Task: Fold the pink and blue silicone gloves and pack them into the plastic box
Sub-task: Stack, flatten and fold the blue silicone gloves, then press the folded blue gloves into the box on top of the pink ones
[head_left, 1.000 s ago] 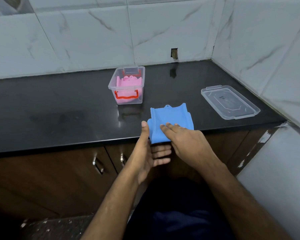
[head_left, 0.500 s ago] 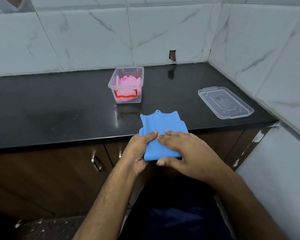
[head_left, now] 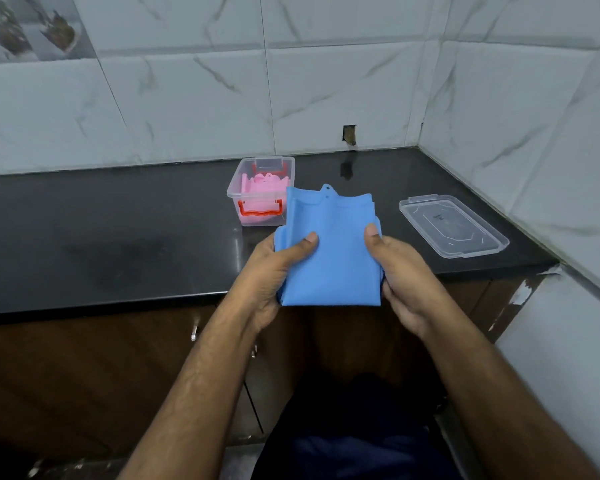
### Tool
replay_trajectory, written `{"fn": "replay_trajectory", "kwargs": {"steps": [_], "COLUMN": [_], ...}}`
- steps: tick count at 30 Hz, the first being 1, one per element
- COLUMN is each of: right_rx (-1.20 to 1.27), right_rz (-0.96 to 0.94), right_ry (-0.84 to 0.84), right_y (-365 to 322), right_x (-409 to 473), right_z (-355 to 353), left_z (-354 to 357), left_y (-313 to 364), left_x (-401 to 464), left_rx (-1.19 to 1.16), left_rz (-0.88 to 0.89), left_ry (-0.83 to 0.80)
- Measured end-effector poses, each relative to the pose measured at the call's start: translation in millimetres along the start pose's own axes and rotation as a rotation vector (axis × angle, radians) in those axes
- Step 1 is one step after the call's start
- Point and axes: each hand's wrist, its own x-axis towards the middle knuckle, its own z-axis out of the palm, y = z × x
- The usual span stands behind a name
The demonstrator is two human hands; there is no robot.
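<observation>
The folded blue silicone glove [head_left: 333, 247] is held up in the air over the counter's front edge. My left hand [head_left: 274, 271] grips its left side, thumb on top. Its right side is gripped by my right hand [head_left: 400, 271], thumb on the front face. Behind the glove stands the clear plastic box [head_left: 234, 192] with orange handles, open on top. The pink glove [head_left: 262, 187] lies folded inside it. The blue glove hides the box's near right corner.
The box's clear lid [head_left: 452, 226] lies flat on the black counter [head_left: 118, 237] at the right, near the tiled corner wall. Brown cabinet doors with metal handles [head_left: 195, 330] run below the counter edge.
The blue glove has come off the counter and now hangs lifted between both hands. My hands shifted from pressing its near edge to gripping its two sides.
</observation>
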Motion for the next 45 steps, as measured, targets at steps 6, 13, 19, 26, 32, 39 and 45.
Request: {"fn": "replay_trajectory", "kwargs": {"steps": [6,13,19,26,32,39,45], "right_rx": [-0.479,-0.645,-0.575,-0.785,-0.946,-1.120,-1.122], "right_rz": [-0.185,-0.275,-0.293,-0.186,-0.269,-0.297,-0.229], "right_ry": [0.087,0.103,0.115,0.058,0.115,0.191,0.144], "right_y": [-22,-28,-50,-36,-20,-18,-21], "right_x": [26,68,149,229,235,188,127], "right_z": [15,41,62,78,82,68,42], "left_z": [-12,-34,-55,-83,-86,-69,-48], "left_y": [26,42,95,115,97,75,56], "left_x": [22,56,113,167,171,136,85], "left_rx": [0.199,0.127,0.332,0.853,1.180,0.927,0.683], "left_rz": [-0.037,-0.016,0.146,0.144,0.127,0.123,0.018], "left_ry": [0.160,0.239,0.232,0.335,0.439,0.475,0.382]}}
